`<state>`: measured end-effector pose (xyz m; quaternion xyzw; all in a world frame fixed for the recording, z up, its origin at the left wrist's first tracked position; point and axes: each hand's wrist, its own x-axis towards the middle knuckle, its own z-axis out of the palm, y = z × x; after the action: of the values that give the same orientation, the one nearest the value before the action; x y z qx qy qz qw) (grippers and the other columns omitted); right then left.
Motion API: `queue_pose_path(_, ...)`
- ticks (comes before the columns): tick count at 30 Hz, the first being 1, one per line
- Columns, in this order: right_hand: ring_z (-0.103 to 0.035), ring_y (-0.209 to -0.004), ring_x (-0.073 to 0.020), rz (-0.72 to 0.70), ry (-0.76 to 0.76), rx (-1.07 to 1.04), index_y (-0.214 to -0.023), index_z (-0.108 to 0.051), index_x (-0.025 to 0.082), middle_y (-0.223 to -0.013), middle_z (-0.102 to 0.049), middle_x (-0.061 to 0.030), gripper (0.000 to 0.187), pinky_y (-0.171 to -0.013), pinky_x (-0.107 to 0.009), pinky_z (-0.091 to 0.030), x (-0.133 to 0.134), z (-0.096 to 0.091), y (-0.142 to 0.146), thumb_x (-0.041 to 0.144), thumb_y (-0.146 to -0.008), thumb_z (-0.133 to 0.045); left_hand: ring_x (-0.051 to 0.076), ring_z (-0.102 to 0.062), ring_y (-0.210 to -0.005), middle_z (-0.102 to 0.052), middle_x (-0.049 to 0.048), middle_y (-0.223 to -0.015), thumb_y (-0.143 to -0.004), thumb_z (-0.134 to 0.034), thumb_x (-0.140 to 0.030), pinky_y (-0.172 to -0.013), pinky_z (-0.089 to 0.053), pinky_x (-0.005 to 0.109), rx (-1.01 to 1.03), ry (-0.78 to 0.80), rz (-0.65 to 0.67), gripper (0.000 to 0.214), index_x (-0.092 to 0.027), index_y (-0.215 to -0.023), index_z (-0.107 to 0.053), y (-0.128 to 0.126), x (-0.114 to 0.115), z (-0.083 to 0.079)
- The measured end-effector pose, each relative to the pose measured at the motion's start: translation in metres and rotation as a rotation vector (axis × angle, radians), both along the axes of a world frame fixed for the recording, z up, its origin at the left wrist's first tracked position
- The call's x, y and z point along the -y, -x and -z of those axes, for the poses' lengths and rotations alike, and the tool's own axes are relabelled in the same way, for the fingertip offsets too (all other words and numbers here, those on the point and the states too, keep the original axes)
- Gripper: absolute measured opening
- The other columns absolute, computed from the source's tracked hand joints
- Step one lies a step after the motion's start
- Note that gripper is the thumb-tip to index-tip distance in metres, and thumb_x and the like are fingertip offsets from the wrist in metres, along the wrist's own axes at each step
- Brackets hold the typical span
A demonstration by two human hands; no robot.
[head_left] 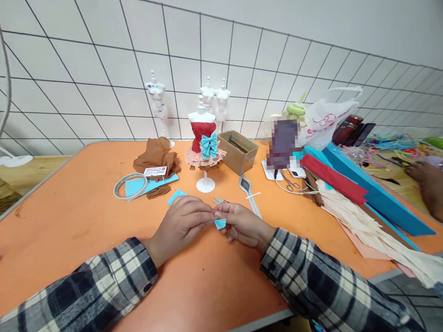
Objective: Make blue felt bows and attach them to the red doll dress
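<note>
My left hand [182, 223] and my right hand [243, 224] meet over the orange table [77, 221], both pinching a small folded piece of light blue paper [220, 223]. Their fingers are closed on it. Just behind the hands lie a loose blue paper scrap [176, 195] and small metal tweezers [219, 200]. Further back stands a mini mannequin [203, 137] in a red top, pink ruffled skirt and blue bow, on a white stand.
Brown crepe paper [156, 158], a tape ring [130, 186] on a blue sheet, a cardboard box [238, 150], scissors [291, 183], and red, blue and cream paper rolls [360, 191] lie around. Bare white mannequins stand by the grid wall. Another person's hand [430, 176] works at far right.
</note>
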<state>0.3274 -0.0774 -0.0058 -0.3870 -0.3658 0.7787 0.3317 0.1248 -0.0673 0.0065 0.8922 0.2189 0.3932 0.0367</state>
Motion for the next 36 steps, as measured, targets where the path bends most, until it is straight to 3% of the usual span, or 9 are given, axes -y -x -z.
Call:
queue_pose_path(3,-0.055,-0.047,-0.0062,-0.093,0.054,-0.027,-0.098,-0.062,0.017,-0.072,-0.061,0.0030,0.033,-0.037,-0.016,-0.047,-0.004,0.000,-0.009,0.039,-0.077,-0.072,0.017,-0.061,-0.087,-0.074,0.0019,-0.095,-0.092,-0.051,-0.012,-0.082,-0.043,0.036,-0.052,-0.104,0.009,0.028,-0.028,-0.108,-0.067,0.005,-0.003,0.001)
queue_pose_path(6,-0.055,-0.047,-0.0063,-0.208,0.072,-0.023,-0.095,-0.065,0.013,-0.069,-0.062,0.0018,0.033,-0.037,-0.015,-0.047,-0.006,0.000,-0.015,0.038,-0.075,-0.075,0.018,-0.060,-0.085,-0.074,0.0005,-0.092,-0.091,-0.053,-0.013,-0.078,-0.041,0.036,-0.105,-0.194,0.010,0.030,-0.031,-0.111,-0.066,0.008,-0.005,0.002)
queue_pose_path(11,-0.055,-0.046,-0.0048,-0.225,0.063,-0.013,-0.096,-0.065,0.013,-0.068,-0.062,0.0030,0.032,-0.038,-0.012,-0.045,-0.007,-0.002,-0.016,0.030,-0.072,-0.079,0.018,-0.060,-0.086,-0.075,0.0001,-0.094,-0.091,-0.053,-0.012,-0.080,-0.039,0.036,-0.137,-0.209,0.022,0.034,-0.033,-0.114,-0.065,0.009,-0.006,0.003)
queue_pose_path(16,-0.058,-0.048,-0.0056,-0.349,0.127,-0.051,-0.099,-0.064,0.014,-0.075,-0.065,0.0009,0.034,-0.040,-0.013,-0.048,-0.007,-0.004,-0.018,0.036,-0.075,-0.076,0.018,-0.061,-0.087,-0.074,-0.0007,-0.090,-0.092,-0.053,-0.017,-0.086,-0.038,0.037,-0.123,-0.214,0.035,0.033,-0.035,-0.117,-0.065,0.011,-0.003,0.003)
queue_pose_path(22,-0.049,-0.043,-0.0046,-0.282,0.031,0.025,-0.086,-0.060,0.016,-0.059,-0.055,0.0066,0.034,-0.038,-0.014,-0.045,-0.006,-0.006,-0.017,0.039,-0.069,-0.079,0.019,-0.060,-0.092,-0.075,-0.0015,-0.093,-0.090,-0.056,-0.016,-0.088,-0.037,0.037,-0.157,-0.230,-0.011,0.033,-0.035,-0.115,-0.065,0.010,-0.003,0.003)
queue_pose_path(27,-0.036,-0.040,-0.0036,-0.081,-0.225,0.215,-0.082,-0.060,0.017,-0.053,-0.045,0.0097,0.032,-0.032,-0.013,-0.033,-0.006,-0.001,-0.010,0.042,-0.070,-0.076,0.020,-0.061,-0.090,-0.075,-0.0016,-0.095,-0.088,-0.057,-0.015,-0.089,-0.035,0.041,-0.203,-0.226,-0.105,0.028,-0.033,-0.107,-0.068,0.007,-0.002,-0.002)
queue_pose_path(32,-0.034,-0.039,-0.0034,-0.013,-0.381,0.342,-0.081,-0.061,0.017,-0.062,-0.053,0.0066,0.029,-0.033,-0.015,-0.029,-0.009,0.004,-0.010,0.043,-0.072,-0.072,0.019,-0.062,-0.089,-0.075,-0.0015,-0.092,-0.089,-0.056,-0.014,-0.093,-0.033,0.043,-0.272,-0.182,-0.105,0.024,-0.030,-0.102,-0.069,0.005,-0.003,-0.001)
queue_pose_path(36,-0.045,-0.051,-0.0067,-0.027,-0.487,0.392,-0.077,-0.065,0.016,-0.066,-0.059,0.0026,0.026,-0.045,-0.018,-0.035,-0.012,0.001,-0.014,0.041,-0.071,-0.072,0.017,-0.060,-0.087,-0.073,-0.0015,-0.088,-0.091,-0.053,-0.015,-0.092,-0.035,0.039,-0.289,-0.162,-0.055,0.027,-0.032,-0.104,-0.069,0.004,-0.004,0.001)
